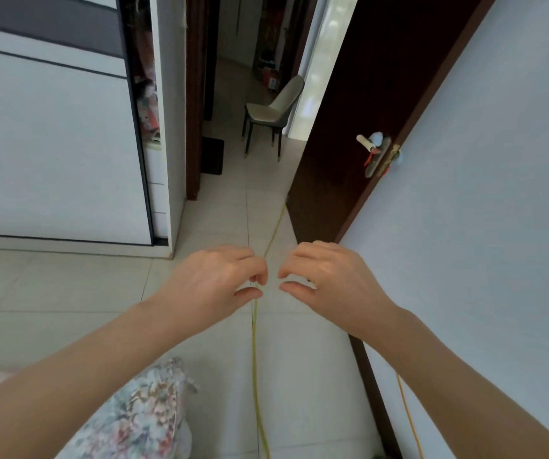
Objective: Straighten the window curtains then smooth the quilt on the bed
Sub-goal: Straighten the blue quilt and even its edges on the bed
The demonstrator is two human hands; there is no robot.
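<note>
Left hand [213, 276] and right hand [326, 276] hover half-curled over the floor [67, 293], holding nothing. Only a floral quilt [140, 412] corner shows bottom left; no curtains in view. A yellow cord [255, 359] crosses the floor underfoot and could trip the person.

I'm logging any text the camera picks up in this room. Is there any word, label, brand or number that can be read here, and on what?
None can be read.
Boxes on the floor past the doorway: any print is too small and blurred.
Items in the wardrobe gap: colours only, no legible text.
</note>
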